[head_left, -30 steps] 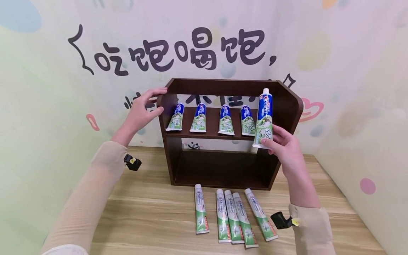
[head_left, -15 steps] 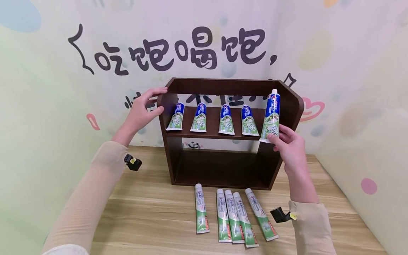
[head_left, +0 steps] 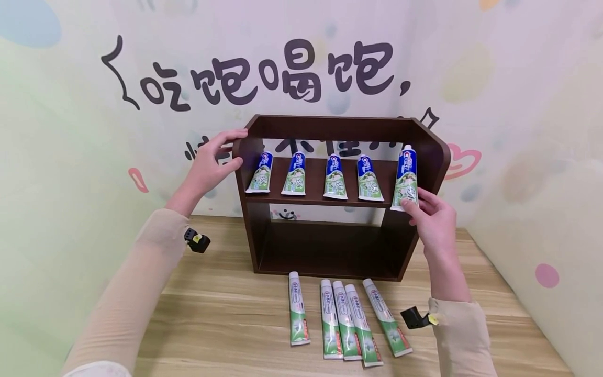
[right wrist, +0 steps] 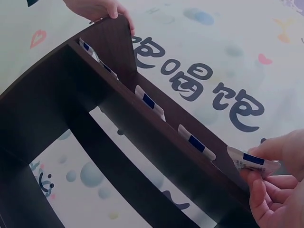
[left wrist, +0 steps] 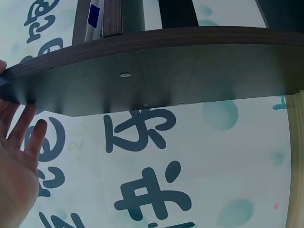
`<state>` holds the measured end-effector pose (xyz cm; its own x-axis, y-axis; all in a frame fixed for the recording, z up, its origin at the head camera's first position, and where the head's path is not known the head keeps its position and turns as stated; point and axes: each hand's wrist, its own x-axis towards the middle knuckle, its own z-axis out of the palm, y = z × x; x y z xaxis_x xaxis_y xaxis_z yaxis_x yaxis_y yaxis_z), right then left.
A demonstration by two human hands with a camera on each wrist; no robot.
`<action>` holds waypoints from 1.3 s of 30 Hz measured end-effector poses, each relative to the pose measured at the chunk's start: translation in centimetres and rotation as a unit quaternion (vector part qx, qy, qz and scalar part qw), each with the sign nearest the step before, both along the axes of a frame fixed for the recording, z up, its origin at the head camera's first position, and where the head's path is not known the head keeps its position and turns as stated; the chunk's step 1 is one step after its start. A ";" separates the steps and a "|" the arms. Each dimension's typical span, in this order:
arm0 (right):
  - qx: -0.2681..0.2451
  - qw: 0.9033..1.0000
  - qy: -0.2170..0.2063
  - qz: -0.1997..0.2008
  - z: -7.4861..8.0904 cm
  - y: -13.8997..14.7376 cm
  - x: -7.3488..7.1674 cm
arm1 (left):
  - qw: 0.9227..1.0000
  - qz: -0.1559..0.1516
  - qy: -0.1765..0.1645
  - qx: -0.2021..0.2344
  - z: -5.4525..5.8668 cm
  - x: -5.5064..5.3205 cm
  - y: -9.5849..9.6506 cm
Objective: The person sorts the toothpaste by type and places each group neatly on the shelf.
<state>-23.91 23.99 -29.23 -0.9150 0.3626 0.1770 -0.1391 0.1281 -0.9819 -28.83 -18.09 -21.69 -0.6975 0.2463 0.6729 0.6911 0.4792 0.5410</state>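
My right hand (head_left: 435, 220) pinches the bottom end of a blue, white and green toothpaste tube (head_left: 406, 175), cap up and leaning back, at the right end of the upper tier of a dark brown wooden shelf (head_left: 325, 204). In the right wrist view the tube's crimped end (right wrist: 251, 160) lies between thumb and fingers, right at the tier's front edge. With my left hand (head_left: 214, 162) I grip the upper part of the shelf's left side panel (left wrist: 156, 76). Several matching tubes (head_left: 334, 177) lean in a row along the same tier.
Several white and green toothpaste tubes (head_left: 346, 319) lie on the wooden table (head_left: 212, 314) in front of the shelf. Below the row is the shelf's lower compartment (head_left: 325, 248). A wall with large dark lettering (head_left: 264, 78) stands right behind.
My right hand has moved the held tube rightward, then down and back onto the right end of the upper tier. The left hand has stayed on the side panel.
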 end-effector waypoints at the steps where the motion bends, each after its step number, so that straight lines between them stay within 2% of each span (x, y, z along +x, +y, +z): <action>1: -0.004 1.000 0.000 -0.002 -0.1 0.0 0.0 | 1.000 0.000 0.000 0.000 0.0 0.0 0.0; 6: -0.022 1.000 0.001 -0.006 -0.5 0.1 -0.1 | 1.000 -0.001 0.001 0.000 -0.1 0.0 0.0; 12: -0.009 1.000 0.005 -0.023 -0.6 0.1 -0.2 | 1.000 -0.006 0.006 0.004 0.1 0.0 0.1; 19: 0.057 0.998 -0.017 -0.011 -0.8 0.0 0.5 | 1.000 -0.004 0.000 0.004 0.1 0.0 0.0; 26: 0.145 0.989 -0.032 -0.003 -1.2 0.2 1.3 | 1.000 -0.004 0.000 0.002 0.0 0.0 0.0; 33: 0.165 0.985 -0.010 -0.046 -1.7 0.1 1.6 | 1.000 -0.005 0.002 0.004 -0.1 0.1 0.1; 39: 0.210 0.972 0.040 -0.097 -1.9 -0.1 2.1 | 1.000 -0.004 0.004 0.006 -0.2 0.0 0.1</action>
<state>-21.86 23.87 -31.17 -0.8134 0.4075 0.4151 -0.1461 0.5477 -0.8238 -28.78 -18.03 -21.86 -0.6902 0.2432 0.6815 0.6990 0.4678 0.5409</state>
